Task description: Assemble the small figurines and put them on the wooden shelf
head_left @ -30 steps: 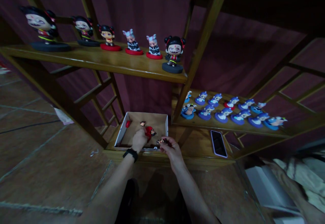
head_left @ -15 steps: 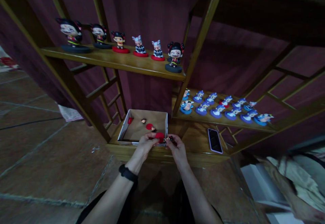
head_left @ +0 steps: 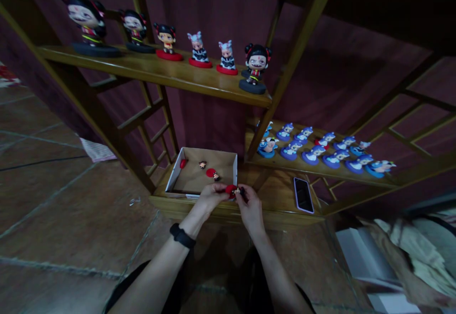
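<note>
My left hand (head_left: 210,196) is closed on a round red base (head_left: 231,189) at the near right corner of a shallow cardboard box (head_left: 170,181). Pinched in my right hand (head_left: 251,205) is a small black-haired figurine (head_left: 237,191), brought against the red base; whether the two are joined I cannot tell. Inside the box lie a loose red base (head_left: 211,172), a figurine (head_left: 216,176) close beside it, another small figurine (head_left: 203,165) farther back, and a red piece (head_left: 183,163) by the left wall.
On the upper shelf (head_left: 149,70) stand several figurines on dark or red bases. The right shelf (head_left: 285,163) holds two rows of figurines, mostly on blue and purple bases. A phone (head_left: 303,195) lies right of my hands. White boxes (head_left: 368,257) sit on the floor at right.
My hands have come closer together, bringing the figurine and red base into contact, the base now turned more edge-on. The view has shifted slightly nearer the shelves.
</note>
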`<state>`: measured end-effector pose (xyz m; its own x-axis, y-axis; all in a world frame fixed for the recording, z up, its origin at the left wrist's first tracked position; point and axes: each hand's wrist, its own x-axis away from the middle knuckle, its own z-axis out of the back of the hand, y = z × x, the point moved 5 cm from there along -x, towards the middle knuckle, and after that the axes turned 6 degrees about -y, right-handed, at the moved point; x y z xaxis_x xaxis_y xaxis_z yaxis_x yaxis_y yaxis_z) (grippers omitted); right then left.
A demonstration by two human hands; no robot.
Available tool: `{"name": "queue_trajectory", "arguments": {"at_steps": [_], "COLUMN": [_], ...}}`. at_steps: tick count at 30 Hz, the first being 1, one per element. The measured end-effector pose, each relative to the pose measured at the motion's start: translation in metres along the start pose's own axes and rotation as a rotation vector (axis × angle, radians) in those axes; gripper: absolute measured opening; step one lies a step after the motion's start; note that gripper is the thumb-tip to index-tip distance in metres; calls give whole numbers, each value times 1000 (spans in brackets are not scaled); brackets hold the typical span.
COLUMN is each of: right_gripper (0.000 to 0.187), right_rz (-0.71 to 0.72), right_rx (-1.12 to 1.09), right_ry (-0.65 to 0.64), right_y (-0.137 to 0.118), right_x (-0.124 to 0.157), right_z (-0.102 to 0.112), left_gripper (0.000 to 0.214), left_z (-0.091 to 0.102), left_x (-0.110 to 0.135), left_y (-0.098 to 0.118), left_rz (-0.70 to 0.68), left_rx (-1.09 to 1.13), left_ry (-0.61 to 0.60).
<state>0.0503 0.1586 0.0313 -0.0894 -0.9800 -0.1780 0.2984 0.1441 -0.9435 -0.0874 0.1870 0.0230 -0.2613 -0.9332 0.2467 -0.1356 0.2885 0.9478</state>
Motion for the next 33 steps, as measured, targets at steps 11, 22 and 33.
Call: {"name": "queue_trajectory", "arguments": {"at_steps": [11, 22, 33], "right_gripper": [25, 29, 30], "right_rz": [69, 116, 128], "right_rx": [197, 276, 318], "right_ry": [-40, -111, -143], "right_y": [-7, -10, -10], "right_x": [1, 2, 4], "right_z": [-2, -9, -11], "left_gripper": [21, 19, 18], "left_z": [2, 6, 8], "left_x": [3, 1, 1], "left_y": [2, -1, -10], "left_rz": [5, 36, 73], "left_rx": [-16, 6, 38], "left_ry": [-1, 35, 72]}}
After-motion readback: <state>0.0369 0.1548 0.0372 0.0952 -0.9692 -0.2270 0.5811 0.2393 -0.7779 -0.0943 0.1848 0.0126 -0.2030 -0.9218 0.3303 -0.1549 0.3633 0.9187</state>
